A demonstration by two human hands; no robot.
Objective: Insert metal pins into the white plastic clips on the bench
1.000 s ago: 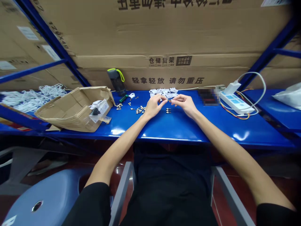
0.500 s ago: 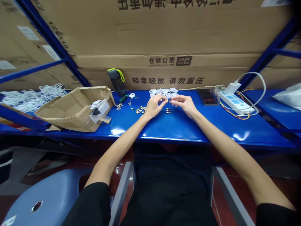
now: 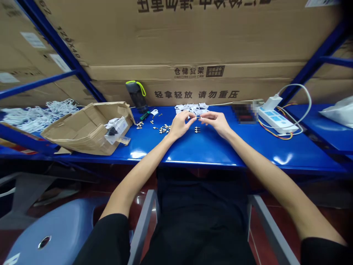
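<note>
Over the blue table [image 3: 220,151], my left hand [image 3: 180,124] and my right hand [image 3: 216,121] meet with fingertips almost touching. Both are closed in a pinch on a small, thin metallic piece [image 3: 198,117] between them; its exact kind is too small to make out. Just below the fingers, several small metal pins [image 3: 197,129] lie in a short stack of parallel rows. A loose pile of small brass-coloured parts [image 3: 164,129] sits left of my left hand, partly hidden by it. Behind my hands lies a heap of white plastic pieces [image 3: 193,109].
An open cardboard box [image 3: 79,134] holding plastic bags stands left, beside white cords [image 3: 35,114]. At the back are a dark bottle [image 3: 137,96] and a green-handled screwdriver [image 3: 145,115]. A white power strip [image 3: 278,120] with cables lies right, near a blurred dark object [image 3: 244,112].
</note>
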